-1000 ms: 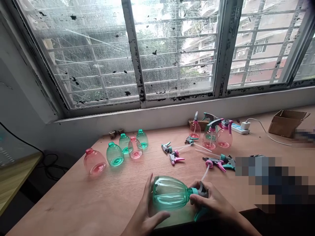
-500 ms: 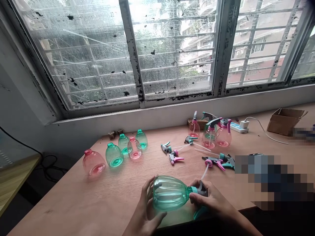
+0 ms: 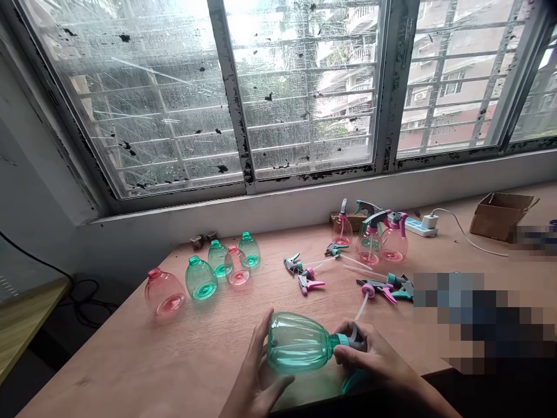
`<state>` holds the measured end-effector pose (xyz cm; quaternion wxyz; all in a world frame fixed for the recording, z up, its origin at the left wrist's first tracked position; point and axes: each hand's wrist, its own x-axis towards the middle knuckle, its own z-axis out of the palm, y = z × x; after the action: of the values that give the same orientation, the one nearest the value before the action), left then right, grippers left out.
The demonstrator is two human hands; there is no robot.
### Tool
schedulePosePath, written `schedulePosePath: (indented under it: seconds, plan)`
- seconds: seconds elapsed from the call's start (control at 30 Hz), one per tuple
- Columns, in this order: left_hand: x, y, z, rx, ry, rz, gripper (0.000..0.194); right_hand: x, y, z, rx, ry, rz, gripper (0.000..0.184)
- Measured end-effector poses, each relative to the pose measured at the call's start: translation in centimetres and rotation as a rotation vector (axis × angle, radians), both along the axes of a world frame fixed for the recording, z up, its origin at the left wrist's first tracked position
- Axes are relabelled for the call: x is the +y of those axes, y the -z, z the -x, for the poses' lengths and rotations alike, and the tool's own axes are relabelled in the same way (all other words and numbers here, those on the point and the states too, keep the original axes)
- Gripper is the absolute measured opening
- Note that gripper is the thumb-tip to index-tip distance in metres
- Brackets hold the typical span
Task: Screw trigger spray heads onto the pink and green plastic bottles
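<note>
From where I stand, five capless bottles (image 3: 201, 280) wait at the left of the tabletop (image 3: 130, 354). Next comes the left hand (image 3: 256, 371), cupped about the base of a green bottle (image 3: 298, 342); I can't tell whether it presses. The bottle lies sideways above the tabletop's near edge, neck to the right. It looks empty, so probably light, with thin walls likely to give under a squeeze and smooth sides apt to slide; I'd take the broad base in a wide, gentle palm. At its neck, the spray head (image 3: 359, 341) looks stiffer and offers a firmer hold: the right hand (image 3: 374, 355) is closed on it. Compared with a second ago, the left thumb and fingers are drawn in nearer the base, while the right hand's hold looks unchanged.
</note>
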<state>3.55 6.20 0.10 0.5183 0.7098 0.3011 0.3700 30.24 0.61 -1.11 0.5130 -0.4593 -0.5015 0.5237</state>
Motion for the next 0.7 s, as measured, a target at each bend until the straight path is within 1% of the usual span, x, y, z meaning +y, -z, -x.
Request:
schedulePosePath:
  seconds: [0.1,0.27,0.5,0.63,0.7]
  plan:
    - [-0.02,0.18,0.05,-0.030,0.034,0.059,0.093,-0.01,-0.07,0.02,0.010,0.003,0.003,0.040]
    - [0.57,0.52,0.09,-0.132,0.041,0.132,0.089,0.00,-0.08,0.00,0.014,-0.003,-0.001,0.040]
    - [0.30,0.03,0.10,-0.073,0.079,0.140,0.094,0.09,0.05,-0.04,0.013,0.000,0.003,0.040]
    - [0.00,0.04,0.31,-0.014,0.072,0.103,0.109,0.13,0.08,0.03,0.034,-0.005,0.000,0.040]
    - [0.06,0.14,0.50,0.002,0.056,0.092,0.110,0.10,0.08,0.05,0.038,-0.009,-0.005,0.041]
